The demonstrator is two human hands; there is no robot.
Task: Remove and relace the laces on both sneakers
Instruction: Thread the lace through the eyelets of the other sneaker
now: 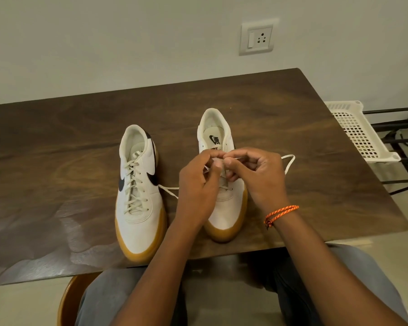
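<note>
Sneakers (223, 175) (right one under both hands) flank basket (356, 131).

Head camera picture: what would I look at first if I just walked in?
First, the two hands, left hand and right hand, meeting over the right sneaker mid-table, fingers pinching its cream lace, whose loose ends trail out to both sides. Next, the left sneaker beside it, fully laced, with a dark swoosh and gum sole. Then the orange bracelet on the right wrist.
</note>
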